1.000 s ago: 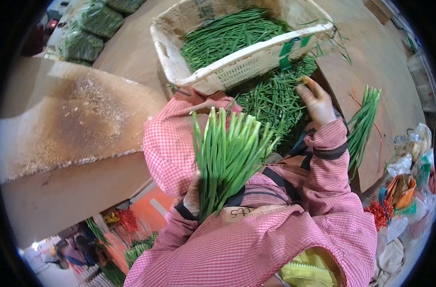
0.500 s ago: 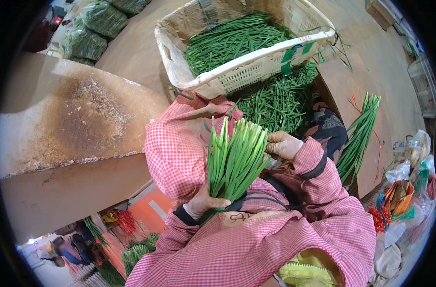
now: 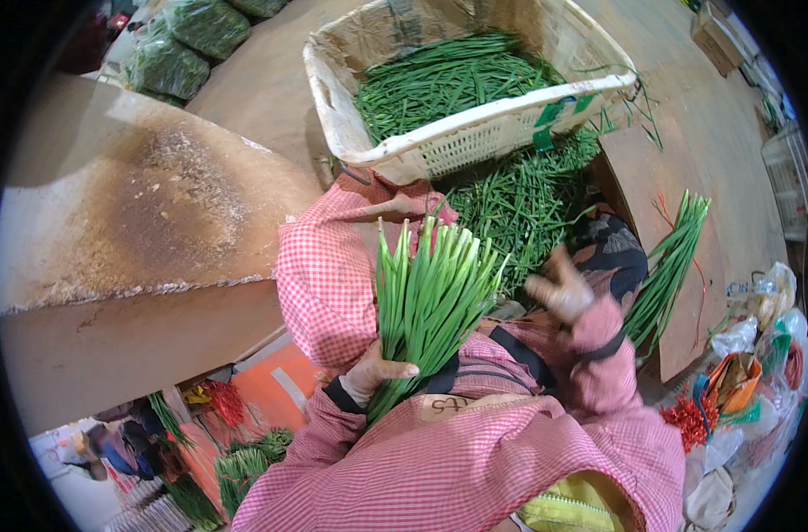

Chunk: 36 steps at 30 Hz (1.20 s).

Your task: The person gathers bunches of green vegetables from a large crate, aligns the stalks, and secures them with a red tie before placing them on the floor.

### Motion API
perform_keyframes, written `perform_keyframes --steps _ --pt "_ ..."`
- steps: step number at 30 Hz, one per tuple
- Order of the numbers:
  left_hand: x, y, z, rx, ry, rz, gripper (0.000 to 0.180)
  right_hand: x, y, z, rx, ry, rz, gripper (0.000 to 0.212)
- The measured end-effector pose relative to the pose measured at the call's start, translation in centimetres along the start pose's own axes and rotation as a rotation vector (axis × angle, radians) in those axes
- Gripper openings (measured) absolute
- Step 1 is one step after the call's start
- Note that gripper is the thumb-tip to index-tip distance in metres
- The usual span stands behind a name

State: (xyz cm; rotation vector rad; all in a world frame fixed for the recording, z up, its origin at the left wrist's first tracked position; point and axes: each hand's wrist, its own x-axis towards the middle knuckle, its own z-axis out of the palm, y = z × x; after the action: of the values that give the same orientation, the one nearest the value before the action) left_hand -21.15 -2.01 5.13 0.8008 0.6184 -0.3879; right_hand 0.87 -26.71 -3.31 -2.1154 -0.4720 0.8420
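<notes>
My left hand (image 3: 375, 373) is wrapped round the lower part of a bunch of green chives (image 3: 435, 306), its pale cut ends pointing up and away from me. The bunch stands tilted above my lap, against my pink checked clothing. Apart from it, to the right, my right hand (image 3: 561, 288) is smeared by motion; its fingers are spread and nothing shows in them. Beyond that hand, loose green stalks (image 3: 533, 208) lie heaped in front of a white plastic crate (image 3: 457, 133), which holds more chives (image 3: 453, 84).
A tied-looking bunch (image 3: 674, 262) with red strings lies on a brown board (image 3: 679, 177) at right. Plastic bags and red ties (image 3: 690, 426) are at lower right. A stained box-like surface (image 3: 164, 204) fills the left. Bagged greens (image 3: 204, 31) sit at far left; another person (image 3: 120, 450) is at lower left.
My right hand has come away from the side of the bunch, moving right, and its fingers have spread. My left hand keeps hold of the bunch. The view has shifted slightly.
</notes>
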Motion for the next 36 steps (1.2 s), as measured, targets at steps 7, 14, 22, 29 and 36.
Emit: perform_keyframes --steps 7,14,22,29,36 --pt "5.3 3.2 3.2 0.258 0.035 0.385 0.054 -0.4 -12.9 7.2 1.105 -0.192 -0.002 0.065" --pt "10.0 10.0 9.8 -0.458 -0.061 0.845 0.049 8.1 -27.8 -2.2 0.299 -0.364 -0.517 0.070" --pt "11.6 13.3 0.3 -0.826 -0.427 0.940 0.042 11.8 -37.7 4.1 -0.658 -0.393 -0.726 0.088" --pt "11.7 8.6 2.6 -0.700 -0.146 0.485 0.046 4.5 -27.4 -1.6 -0.364 0.056 -0.927 0.111" --pt "9.8 4.0 12.6 -0.242 -0.417 0.075 0.065 -5.2 -13.7 -4.6 -0.058 0.320 -0.327 0.108"
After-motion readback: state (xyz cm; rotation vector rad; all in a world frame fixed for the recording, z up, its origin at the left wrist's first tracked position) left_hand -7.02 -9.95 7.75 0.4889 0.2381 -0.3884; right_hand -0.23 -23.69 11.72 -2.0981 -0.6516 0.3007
